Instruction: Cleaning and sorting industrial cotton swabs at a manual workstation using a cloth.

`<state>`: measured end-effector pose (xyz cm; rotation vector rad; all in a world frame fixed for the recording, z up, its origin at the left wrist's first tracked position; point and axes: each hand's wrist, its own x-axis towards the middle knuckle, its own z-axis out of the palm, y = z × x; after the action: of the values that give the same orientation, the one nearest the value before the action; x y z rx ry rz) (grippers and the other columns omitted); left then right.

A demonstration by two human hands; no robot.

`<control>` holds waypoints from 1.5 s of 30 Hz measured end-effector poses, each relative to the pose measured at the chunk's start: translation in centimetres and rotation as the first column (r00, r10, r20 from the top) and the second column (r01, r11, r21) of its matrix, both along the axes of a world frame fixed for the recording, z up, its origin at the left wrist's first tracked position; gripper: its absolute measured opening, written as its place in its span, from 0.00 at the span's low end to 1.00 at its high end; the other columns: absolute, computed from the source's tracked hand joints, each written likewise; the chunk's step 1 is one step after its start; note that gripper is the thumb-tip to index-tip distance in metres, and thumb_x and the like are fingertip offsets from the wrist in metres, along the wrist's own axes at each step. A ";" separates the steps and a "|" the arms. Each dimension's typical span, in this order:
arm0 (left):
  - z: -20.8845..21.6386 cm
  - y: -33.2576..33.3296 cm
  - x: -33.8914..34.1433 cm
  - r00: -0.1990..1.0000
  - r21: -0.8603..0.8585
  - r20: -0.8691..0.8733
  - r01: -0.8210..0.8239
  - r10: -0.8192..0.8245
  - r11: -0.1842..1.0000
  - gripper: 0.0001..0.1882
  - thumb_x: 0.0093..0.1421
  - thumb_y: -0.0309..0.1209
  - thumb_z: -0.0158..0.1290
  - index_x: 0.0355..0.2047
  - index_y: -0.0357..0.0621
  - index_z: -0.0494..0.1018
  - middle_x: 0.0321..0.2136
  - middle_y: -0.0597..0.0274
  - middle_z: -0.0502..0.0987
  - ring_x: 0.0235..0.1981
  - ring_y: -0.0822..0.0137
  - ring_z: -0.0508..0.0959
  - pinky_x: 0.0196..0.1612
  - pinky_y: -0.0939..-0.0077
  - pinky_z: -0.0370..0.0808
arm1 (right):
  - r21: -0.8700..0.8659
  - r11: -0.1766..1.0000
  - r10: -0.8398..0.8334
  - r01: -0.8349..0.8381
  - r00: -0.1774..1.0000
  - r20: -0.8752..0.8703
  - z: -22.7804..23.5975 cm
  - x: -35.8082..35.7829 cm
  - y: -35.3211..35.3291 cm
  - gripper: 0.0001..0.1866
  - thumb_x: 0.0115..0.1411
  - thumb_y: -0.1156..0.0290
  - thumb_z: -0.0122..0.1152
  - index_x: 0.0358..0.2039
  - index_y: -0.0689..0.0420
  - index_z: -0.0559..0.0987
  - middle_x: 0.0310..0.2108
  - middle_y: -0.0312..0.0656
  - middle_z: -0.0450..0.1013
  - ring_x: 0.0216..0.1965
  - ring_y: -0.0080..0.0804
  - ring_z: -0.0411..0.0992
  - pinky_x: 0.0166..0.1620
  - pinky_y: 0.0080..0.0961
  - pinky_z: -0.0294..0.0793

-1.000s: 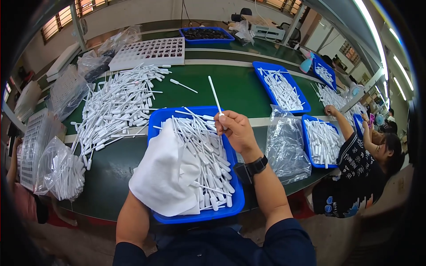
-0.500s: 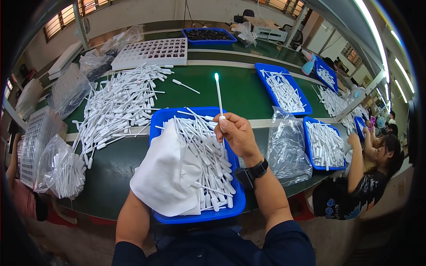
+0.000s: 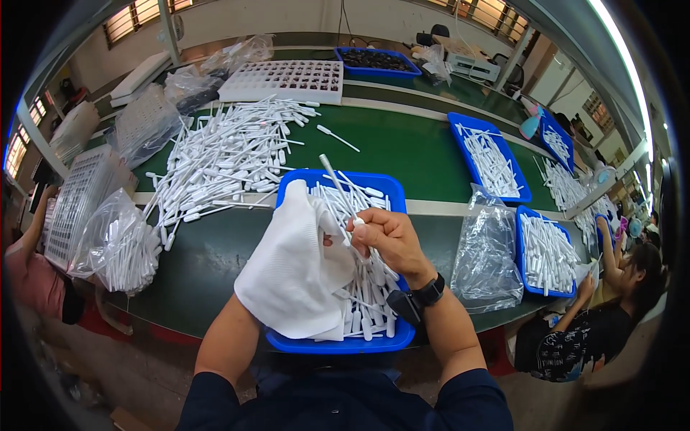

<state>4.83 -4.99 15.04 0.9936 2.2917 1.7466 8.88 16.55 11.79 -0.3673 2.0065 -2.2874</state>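
In my right hand (image 3: 394,243), thumb and fingers pinch a slim white plastic stick (image 3: 331,173), which slants up and to the left with no glow at its upper end. A white cloth (image 3: 291,269) drapes over my left hand (image 3: 328,241). Only a few fingertips show past the cloth's right edge, bent close beside the right hand, and the rest is hidden. Both hands are above a blue tray (image 3: 338,347) heaped with similar white sticks (image 3: 368,305).
A loose pile of white sticks (image 3: 223,161) lies on the green bench at left, with a white foam rack (image 3: 280,82) behind it. To the right are a clear plastic bag (image 3: 489,251) and a stick-filled blue tray (image 3: 521,215). A co-worker (image 3: 596,323) sits at far right.
The right hand has come down and nearer the cloth; its stick now leans left and its tip no longer glows blue-green. Left fingertips now show at the cloth's edge. The view has shifted left.
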 end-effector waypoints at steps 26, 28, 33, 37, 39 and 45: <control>-0.8 -1.4 2.2 0.922 0.288 0.375 -0.012 -0.101 0.957 0.21 0.64 0.26 0.55 0.56 0.37 0.66 0.43 0.64 0.72 0.44 0.66 0.73 0.49 0.77 0.72 | 0.617 0.774 0.104 -0.143 0.990 0.099 2.2 1.3 -1.9 0.16 0.69 0.67 0.57 0.51 0.64 0.78 0.34 0.34 0.78 0.34 0.14 0.72 0.39 0.15 0.70; 0.8 -1.6 2.3 0.785 -0.175 -0.613 -0.247 0.091 0.953 0.20 0.64 0.24 0.53 0.56 0.37 0.66 0.44 0.63 0.72 0.45 0.66 0.73 0.50 0.78 0.71 | 0.512 0.858 0.032 -0.039 0.999 0.022 2.1 1.2 -1.5 0.15 0.69 0.66 0.57 0.50 0.64 0.78 0.32 0.34 0.78 0.33 0.14 0.71 0.38 0.15 0.69; -2.2 1.4 1.4 0.843 0.233 0.449 0.211 -0.297 0.949 0.20 0.64 0.26 0.52 0.56 0.36 0.65 0.44 0.64 0.71 0.45 0.68 0.72 0.51 0.79 0.69 | 0.148 0.975 -0.152 0.168 0.982 -0.111 -0.7 0.2 -1.9 0.15 0.71 0.63 0.56 0.44 0.63 0.80 0.27 0.33 0.75 0.29 0.15 0.70 0.34 0.15 0.68; -0.5 1.6 2.1 0.882 -0.410 -0.291 0.236 -0.371 0.881 0.22 0.63 0.27 0.50 0.57 0.37 0.64 0.42 0.66 0.70 0.44 0.72 0.71 0.47 0.80 0.70 | -0.064 0.979 -0.197 0.195 0.980 -0.031 -0.9 -0.4 -1.3 0.15 0.71 0.61 0.55 0.40 0.62 0.80 0.26 0.34 0.75 0.27 0.18 0.71 0.32 0.16 0.69; 0.6 2.1 2.9 0.936 0.070 0.147 0.312 -0.319 0.947 0.19 0.63 0.26 0.49 0.54 0.37 0.65 0.41 0.66 0.69 0.42 0.73 0.70 0.45 0.80 0.70 | -0.139 0.967 -0.213 0.213 0.977 0.016 -0.9 -0.7 -0.7 0.15 0.72 0.61 0.55 0.39 0.61 0.80 0.26 0.34 0.75 0.27 0.19 0.71 0.32 0.16 0.69; 1.7 2.5 4.5 0.781 0.451 0.593 -0.120 -0.197 0.884 0.10 0.64 0.25 0.48 0.45 0.40 0.65 0.39 0.67 0.67 0.37 0.74 0.68 0.41 0.79 0.71 | -0.398 0.915 -0.042 0.066 0.997 0.067 -0.7 -0.5 -0.9 0.14 0.70 0.63 0.57 0.38 0.62 0.80 0.31 0.40 0.78 0.30 0.25 0.76 0.35 0.19 0.76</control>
<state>9.35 -2.48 16.79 0.3730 1.4513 2.2321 8.37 15.65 11.08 -0.2674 1.5278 -2.7062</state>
